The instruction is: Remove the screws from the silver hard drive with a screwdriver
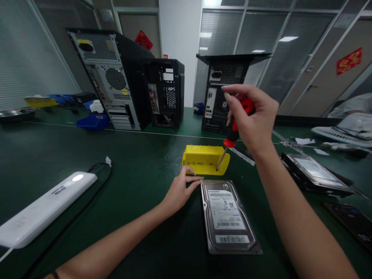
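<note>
My right hand (pixel 251 116) is closed around a screwdriver (pixel 232 133) with a red and black handle. The tip of its shaft points down into a small yellow parts bin (pixel 190 150), where some tiny dark bits lie. Thumb and forefinger of that hand are pinched; I cannot make out whether anything small is between them. At the bin's near left corner, my left hand (pixel 180 190) has a finger bent over the rim and others outside it, gripping the edge. Its fingertips come close to the corner of a hard drive (pixel 228 217), which lies label up on the green table.
Computer cases (pixel 128 77) stand along the back. A white power strip (pixel 49 209) with a black cable lies at left. Blue bins (pixel 93 122) are farther back. At right are another hard drive (pixel 318 172), a dark flat device (pixel 351 223) and a white keyboard (pixel 341 136).
</note>
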Action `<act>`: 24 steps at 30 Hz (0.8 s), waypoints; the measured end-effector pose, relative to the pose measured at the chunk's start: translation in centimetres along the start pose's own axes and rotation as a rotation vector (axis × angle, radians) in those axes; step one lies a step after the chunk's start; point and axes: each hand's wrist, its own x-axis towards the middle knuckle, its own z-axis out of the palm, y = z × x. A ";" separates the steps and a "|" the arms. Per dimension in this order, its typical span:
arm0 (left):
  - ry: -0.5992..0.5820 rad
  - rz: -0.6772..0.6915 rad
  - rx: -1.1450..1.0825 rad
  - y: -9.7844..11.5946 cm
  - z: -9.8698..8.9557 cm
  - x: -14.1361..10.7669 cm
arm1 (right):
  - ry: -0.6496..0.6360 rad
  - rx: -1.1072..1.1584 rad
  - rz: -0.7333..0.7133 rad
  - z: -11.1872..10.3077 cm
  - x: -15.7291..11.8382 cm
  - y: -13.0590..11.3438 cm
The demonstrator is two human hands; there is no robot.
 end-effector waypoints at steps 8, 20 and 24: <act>-0.007 -0.009 -0.075 -0.7 0.1 0.2 | 0.024 0.189 -0.042 2.2 -0.7 1.4; 0.045 -0.008 -0.066 -1.0 0.3 0.4 | 0.025 0.313 -0.032 3.1 -1.5 0.9; 0.054 -0.011 -0.064 -0.9 0.3 0.4 | 0.013 0.320 -0.040 3.2 -1.5 0.8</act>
